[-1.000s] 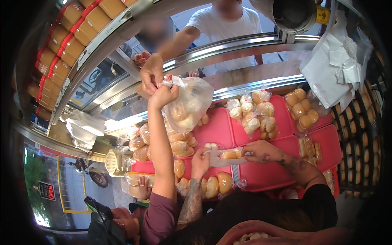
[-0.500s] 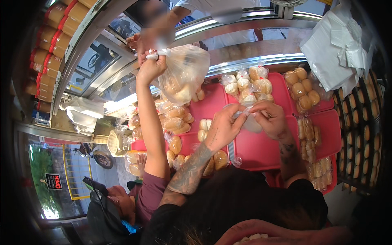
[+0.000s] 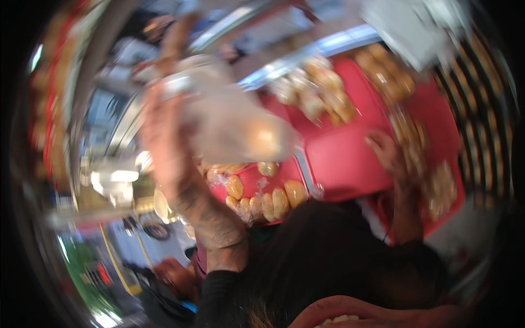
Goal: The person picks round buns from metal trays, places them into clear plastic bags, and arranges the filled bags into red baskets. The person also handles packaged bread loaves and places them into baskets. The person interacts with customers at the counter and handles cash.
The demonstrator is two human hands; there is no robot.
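Observation:
My left hand (image 3: 164, 131), smeared by motion, is raised at the left, near the service window. It appears to grip the top of a translucent plastic bag (image 3: 213, 109), which hangs to its right with a pale round bun (image 3: 265, 139) showing at the bottom. Another person's arm (image 3: 175, 44) reaches in from beyond the window, just above the bag. My right hand (image 3: 385, 153) hovers over a red tray (image 3: 339, 164) with loosely bent fingers and nothing in them. Bagged white buns (image 3: 314, 90) sit on the red tray behind.
More bagged bread (image 3: 265, 205) lines the near left tray, and bagged rolls (image 3: 410, 136) lie at the right. A dark rack of buns (image 3: 476, 109) stands far right. White plastic bags (image 3: 418, 30) hang above. A co-worker (image 3: 175, 279) is close at lower left.
My hands have parted from the small bag they pinched together. The left has swung up and left to the window; the right has dropped toward the tray. The view has tilted.

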